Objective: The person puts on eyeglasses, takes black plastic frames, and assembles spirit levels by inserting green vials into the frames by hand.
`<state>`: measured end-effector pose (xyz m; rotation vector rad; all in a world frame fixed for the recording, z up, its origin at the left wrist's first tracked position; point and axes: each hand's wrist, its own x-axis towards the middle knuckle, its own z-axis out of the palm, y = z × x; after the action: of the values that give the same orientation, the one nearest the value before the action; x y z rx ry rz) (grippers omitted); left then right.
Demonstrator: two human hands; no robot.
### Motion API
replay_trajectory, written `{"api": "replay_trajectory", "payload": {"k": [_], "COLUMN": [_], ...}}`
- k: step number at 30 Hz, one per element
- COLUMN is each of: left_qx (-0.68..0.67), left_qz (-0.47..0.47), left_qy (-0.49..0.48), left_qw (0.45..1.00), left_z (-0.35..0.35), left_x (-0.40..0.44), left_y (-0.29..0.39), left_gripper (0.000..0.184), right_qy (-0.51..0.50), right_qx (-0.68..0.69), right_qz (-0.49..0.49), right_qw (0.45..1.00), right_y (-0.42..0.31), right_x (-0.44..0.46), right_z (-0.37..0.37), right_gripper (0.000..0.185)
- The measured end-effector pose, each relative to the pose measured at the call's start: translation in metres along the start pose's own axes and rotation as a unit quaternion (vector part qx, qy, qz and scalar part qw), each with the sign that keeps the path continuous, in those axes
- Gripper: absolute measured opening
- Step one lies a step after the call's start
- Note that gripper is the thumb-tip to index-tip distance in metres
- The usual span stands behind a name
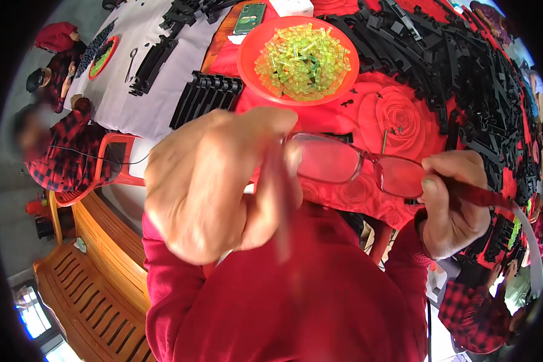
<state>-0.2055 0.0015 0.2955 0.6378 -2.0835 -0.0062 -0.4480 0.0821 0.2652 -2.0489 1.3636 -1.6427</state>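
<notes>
A pair of red-framed eyeglasses is held up close to the camera, lenses facing it, above a red rose-patterned cloth. My left hand is large and near, its fingers closed on the left hinge area; one temple there is smeared by motion. At the other end, my right hand pinches the frame beside the right lens, thumb and fingers together. The right temple stretches off past this hand. Behind the glasses sits a red bowl of yellow-green translucent pieces.
Many black plastic parts pile up at the right; more black strips lie left of the bowl. A phone is at the back. A wooden bench and red chair stand left. People sit at both sides.
</notes>
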Motion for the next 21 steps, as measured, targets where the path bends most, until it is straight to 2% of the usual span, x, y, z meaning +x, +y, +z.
{"api": "replay_trajectory", "payload": {"k": [1, 2, 4, 6, 8, 9, 10, 12, 13, 16, 17, 18, 19, 20, 21], "left_qx": [-0.050, -0.040, -0.051, -0.053, -0.138, -0.097, -0.099, -0.090, -0.070, -0.060, -0.051, -0.052, -0.060, -0.069, -0.093], "left_qz": [0.000, -0.044, 0.036, 0.006, 0.036, 0.061, 0.060, 0.095, 0.148, 0.140, 0.139, 0.135, 0.176, 0.217, 0.222], "left_qy": [0.039, -0.002, -0.040, -0.036, 0.030, -0.018, -0.018, 0.099, 0.049, 0.041, 0.111, 0.108, 0.099, 0.091, 0.108], "left_qw": [0.998, 0.998, 0.997, 0.998, 0.989, 0.993, 0.993, 0.986, 0.985, 0.987, 0.983, 0.984, 0.977, 0.969, 0.964], "left_z": [0.002, -0.007, -0.017, -0.017, -0.015, -0.023, -0.019, -0.007, -0.015, -0.021, -0.020, -0.021, -0.022, -0.023, -0.022], "left_x": [-0.003, -0.004, 0.002, -0.003, -0.008, -0.009, -0.011, -0.015, -0.014, -0.014, -0.031, -0.030, -0.024, -0.020, -0.018], "left_y": [-0.001, 0.009, 0.006, 0.011, 0.007, 0.004, 0.006, 0.008, 0.002, 0.014, 0.007, 0.008, 0.008, 0.008, 0.009], "left_gripper": [0.022, 0.028, 0.031, 0.032, 0.036, 0.040, 0.040, 0.042, 0.043, 0.044, 0.046, 0.046, 0.046, 0.046, 0.046], "right_qy": [0.028, 0.029, 0.058, 0.050, 0.030, -0.027, -0.027, 0.013, 0.012, -0.017, 0.016, 0.049, 0.048, 0.127, 0.200], "right_qx": [0.020, 0.020, -0.023, -0.046, -0.051, -0.069, -0.070, -0.010, -0.009, 0.057, 0.016, -0.026, -0.026, -0.199, -0.364], "right_qz": [0.022, 0.022, -0.045, -0.062, -0.111, -0.081, -0.079, -0.060, -0.062, -0.073, -0.087, -0.101, -0.098, -0.177, -0.250], "right_qw": [0.999, 0.999, 0.997, 0.996, 0.992, 0.994, 0.994, 0.998, 0.998, 0.996, 0.996, 0.993, 0.994, 0.955, 0.875], "right_y": [-0.004, -0.006, -0.009, -0.013, -0.020, -0.028, -0.029, -0.029, -0.030, -0.034, -0.037, -0.038, -0.035, -0.028, -0.021], "right_x": [-0.002, -0.004, -0.007, -0.012, -0.009, -0.010, -0.014, -0.019, -0.019, -0.023, -0.026, -0.028, -0.028, -0.025, -0.022], "right_z": [-0.001, -0.001, -0.003, -0.008, -0.009, -0.019, -0.018, -0.014, -0.017, -0.024, -0.024, -0.023, -0.022, -0.020, -0.018], "right_gripper": [0.015, 0.015, 0.016, 0.018, 0.018, 0.021, 0.021, 0.022, 0.022, 0.022, 0.031, 0.044, 0.044, 0.037, 0.031]}}
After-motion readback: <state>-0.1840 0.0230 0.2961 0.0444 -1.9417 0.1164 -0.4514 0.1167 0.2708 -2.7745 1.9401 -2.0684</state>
